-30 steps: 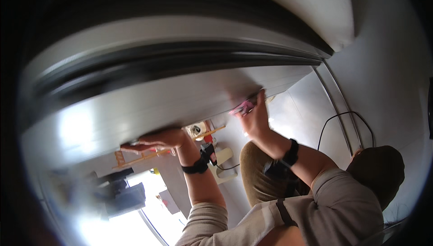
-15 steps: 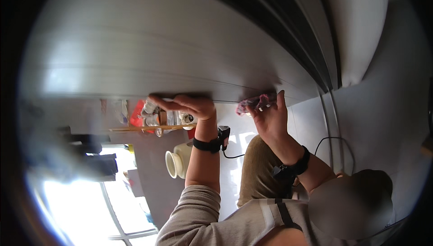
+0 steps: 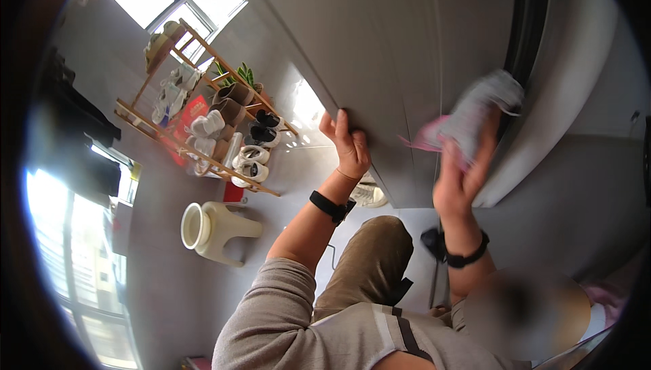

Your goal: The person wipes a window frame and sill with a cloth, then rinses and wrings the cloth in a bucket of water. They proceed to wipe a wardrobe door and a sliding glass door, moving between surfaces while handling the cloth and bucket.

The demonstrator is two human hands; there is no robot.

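Right hand: fingers closed about one grey-and-pink cloth, motion-blurred, held before one grey door panel. Left hand: fingers bent at the panel's edge; whether pinched cannot be told. Judged risk: fingers trapped, were the panel swung. Counted outward: one wooden rack, one pale stool.

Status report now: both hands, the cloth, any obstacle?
Left hand on door edge. Right hand holding grey-pink cloth, blurred; door contact unclear. No obstacle seen.
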